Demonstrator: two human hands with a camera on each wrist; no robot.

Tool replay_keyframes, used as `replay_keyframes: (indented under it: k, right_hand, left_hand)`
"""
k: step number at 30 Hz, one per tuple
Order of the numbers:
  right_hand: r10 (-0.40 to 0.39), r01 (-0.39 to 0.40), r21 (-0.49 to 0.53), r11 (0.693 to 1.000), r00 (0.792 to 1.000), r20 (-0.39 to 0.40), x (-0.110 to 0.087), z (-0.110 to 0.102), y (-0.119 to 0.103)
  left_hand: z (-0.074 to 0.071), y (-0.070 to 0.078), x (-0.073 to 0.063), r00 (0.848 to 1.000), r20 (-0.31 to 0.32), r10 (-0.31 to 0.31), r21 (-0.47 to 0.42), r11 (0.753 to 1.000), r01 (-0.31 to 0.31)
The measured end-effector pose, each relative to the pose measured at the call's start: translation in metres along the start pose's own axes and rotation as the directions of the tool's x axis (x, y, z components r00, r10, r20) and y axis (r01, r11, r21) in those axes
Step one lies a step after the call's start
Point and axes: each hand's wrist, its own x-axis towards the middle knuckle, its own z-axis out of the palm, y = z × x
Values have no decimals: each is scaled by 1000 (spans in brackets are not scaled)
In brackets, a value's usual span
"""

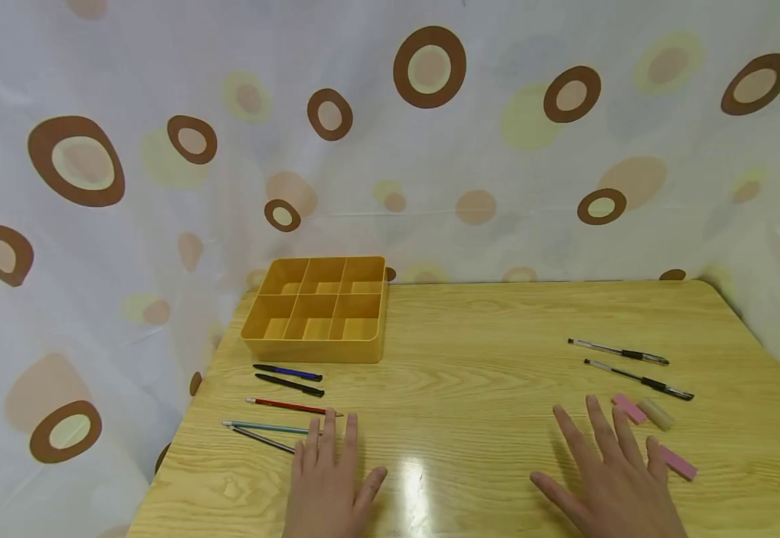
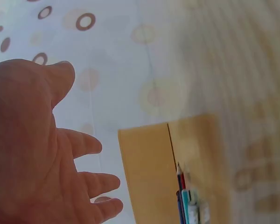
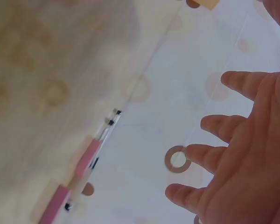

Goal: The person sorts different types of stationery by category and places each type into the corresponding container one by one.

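Note:
Fingers spread, my left hand [image 1: 326, 486] is over the near left of the wooden table and holds nothing. Its fingertips partly cover a teal pencil [image 1: 265, 427] and a dark pencil [image 1: 264, 438]; a red pencil [image 1: 285, 406] lies just beyond. My right hand [image 1: 612, 478], also spread and holding nothing, is at the near right. Close to it lie a pink eraser [image 1: 629, 409], a beige eraser [image 1: 656, 414] and a second pink eraser [image 1: 678, 463], partly behind its little finger. Both wrist views show bare palms with relaxed fingers.
A yellow divided box [image 1: 312, 350] stands at the back left, its visible compartments bare. Before it lie a blue pen [image 1: 288, 372] and a black pen [image 1: 289, 385]. Two clear pens with black grips [image 1: 618, 351] lie at the right. A patterned curtain [image 1: 484, 149] hangs behind the table [image 1: 471, 388].

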Motion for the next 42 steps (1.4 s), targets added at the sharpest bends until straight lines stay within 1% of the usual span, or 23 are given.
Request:
replay_keyframes:
  k: [4, 6, 8, 12, 15, 19, 21, 23, 26, 29, 32, 35, 38, 42]
  right_hand:
    - [-73, 74, 21, 997, 997, -31, 18, -5, -9]
    - [-104, 105, 30, 994, 994, -42, 28, -6, -14]
    - [-126, 127, 38, 991, 991, -35, 36, -7, -20]
    - [-179, 179, 21, 984, 983, -38, 54, -8, -34]
    - [-232, 232, -3, 973, 972, -43, 66, -5, -45]
    - [-301, 299, -29, 954, 952, -60, 84, 4, -59]
    - [-325, 322, -48, 945, 943, -75, 94, 9, -65]
    - [-341, 336, -69, 940, 936, -88, 104, 16, -71]
    - [-357, 349, -92, 933, 929, -93, 120, 26, -78]
    - [-360, 352, -95, 931, 929, -89, 134, 35, -84]
    - [-369, 360, -104, 927, 926, -83, 147, 43, -89]
    - [-388, 379, -113, 919, 919, -70, 161, 52, -95]
    - [-394, 388, -96, 917, 918, -44, 174, 60, -103]
    - [-376, 376, -32, 926, 927, 4, 192, 65, -118]
  left_hand:
    - [-8, -12, 8, 1000, -26, 7, 5, 1000, -7]
    - [-13, -18, 13, 1000, -25, 3, 2, 1000, -3]
    - [-18, -24, 18, 1000, -19, -7, -10, 1000, 7]
    - [-25, -38, 28, 999, -2, -37, -26, 999, 37]
    - [-28, -49, 35, 999, -2, -54, -20, 998, 54]
    - [-32, -67, 42, 998, -37, -54, -3, 999, 53]
    - [-35, -75, 47, 998, -39, -54, -16, 998, 54]
    - [-38, -82, 52, 997, -28, -66, -40, 997, 65]
    - [-42, -93, 61, 995, 3, -99, -83, 992, 99]
    - [-44, -103, 72, 993, -11, -115, -104, 988, 114]
    - [-45, -113, 85, 992, -37, -119, -110, 987, 115]
    - [-45, -125, 98, 988, -38, -149, -126, 982, 143]
    - [-44, -137, 110, 980, -27, -199, -141, 971, 193]
    - [-44, -150, 124, 961, 0, -276, -169, 947, 272]
